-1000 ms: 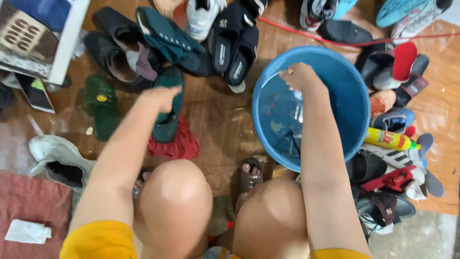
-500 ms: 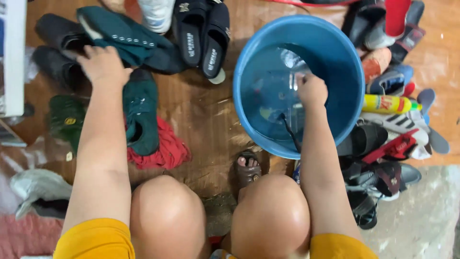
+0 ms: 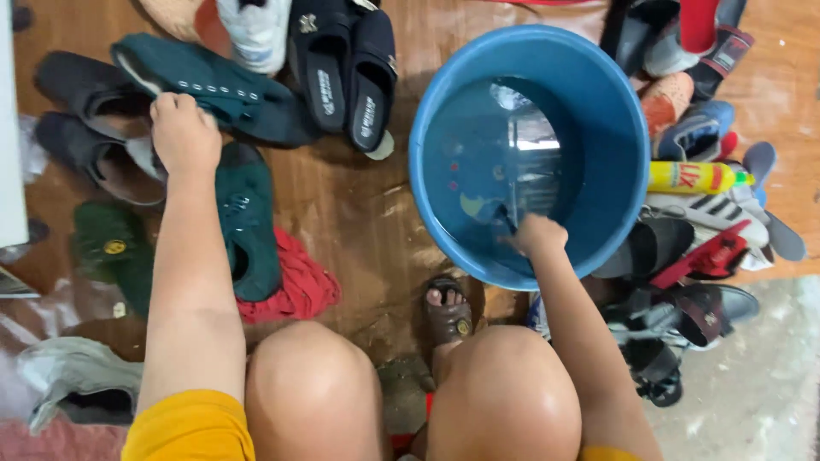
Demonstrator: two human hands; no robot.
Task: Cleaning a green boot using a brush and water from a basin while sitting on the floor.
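Wet brown floor (image 3: 342, 196) carries scattered shoes around a blue bucket (image 3: 615, 111) of water. Dark green shoe (image 3: 222, 90) lies at far left, long axis running left to right; the left hand (image 3: 181, 132) is closed on its near edge. The right hand (image 3: 536, 235) dips inside the bucket's near rim, fingers curled, grip unclear.

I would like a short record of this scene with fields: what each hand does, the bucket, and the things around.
left hand: on the dark green shoe, fingers curled over its edge
right hand: inside the blue bucket, at the water
bucket: holds water, stands on the brown floor
nearby: red cloth, black sandals, yellow bottle
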